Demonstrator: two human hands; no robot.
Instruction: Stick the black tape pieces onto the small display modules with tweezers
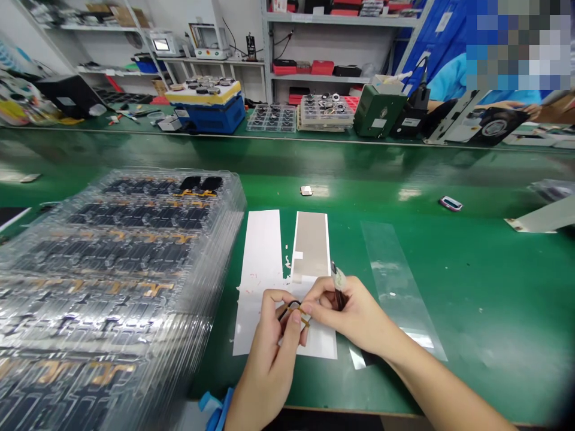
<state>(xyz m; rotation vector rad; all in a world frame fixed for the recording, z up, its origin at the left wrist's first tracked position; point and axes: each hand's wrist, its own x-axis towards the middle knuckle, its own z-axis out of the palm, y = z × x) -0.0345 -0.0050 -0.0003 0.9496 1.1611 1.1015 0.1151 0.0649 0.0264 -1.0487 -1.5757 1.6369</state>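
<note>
blue box (207, 117) is set on far bench (269, 136) | red boxes (284, 67) are kept on shelf (321, 78) | green box (380, 111) is set nearby

A green workbench (494, 299) holds stacked clear trays (135, 239) and white sheets (260, 257)

Two hands (359, 320) — one flex cable (291, 306), one tape-wrapped tool (339, 279), two white sheets (260, 263), one clear film strip (395, 281).
</note>
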